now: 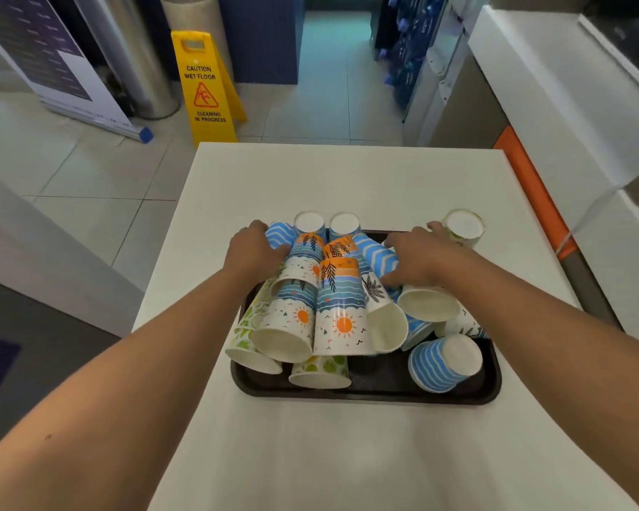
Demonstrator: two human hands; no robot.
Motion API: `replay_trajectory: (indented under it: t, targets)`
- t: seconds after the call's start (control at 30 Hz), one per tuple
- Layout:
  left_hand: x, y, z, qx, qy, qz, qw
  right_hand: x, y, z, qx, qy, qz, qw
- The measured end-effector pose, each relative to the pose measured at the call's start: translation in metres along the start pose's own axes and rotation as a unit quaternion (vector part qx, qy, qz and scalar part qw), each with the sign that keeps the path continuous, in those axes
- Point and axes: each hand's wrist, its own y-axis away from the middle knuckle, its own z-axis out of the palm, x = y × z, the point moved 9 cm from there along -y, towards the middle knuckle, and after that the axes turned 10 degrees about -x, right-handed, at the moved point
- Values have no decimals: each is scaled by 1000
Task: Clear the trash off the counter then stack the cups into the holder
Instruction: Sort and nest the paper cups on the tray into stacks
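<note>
Paper cups point(332, 289) lie heaped on a black tray point(377, 385) in the middle of the white counter point(347, 178), most tipped on their sides, some upside down. The left hand point(253, 252) rests on the heap's left flank, fingers spread and curled over a blue wavy cup point(278, 234). The right hand point(417, 258) lies palm down on the right flank with fingers fanned out, pressing on the cups there; whether either hand truly grips a cup I cannot tell. Just beyond the right fingertips a lime-print cup point(462, 227) stands upside down off the tray. A blue-striped cup point(445, 362) lies alone near the tray's right front corner. On the floor beyond the counter stands a yellow wet-floor sign point(205, 86)
</note>
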Motion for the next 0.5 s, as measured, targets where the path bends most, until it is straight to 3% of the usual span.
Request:
replay_trajectory:
  t: [0.13, 0.37, 0.5]
  targets:
    - [-9, -5, 8, -7, 3, 4, 1000, 3, -6, -2, 8, -6, 26, 1000]
    - [-18, -4, 8, -15, 41, -46, 998, 11, 12, -26, 78, -114, 30, 990]
    - [-16, 7, -14, 57, 118, -36, 991, 16, 32, -44, 143, -232, 6, 962]
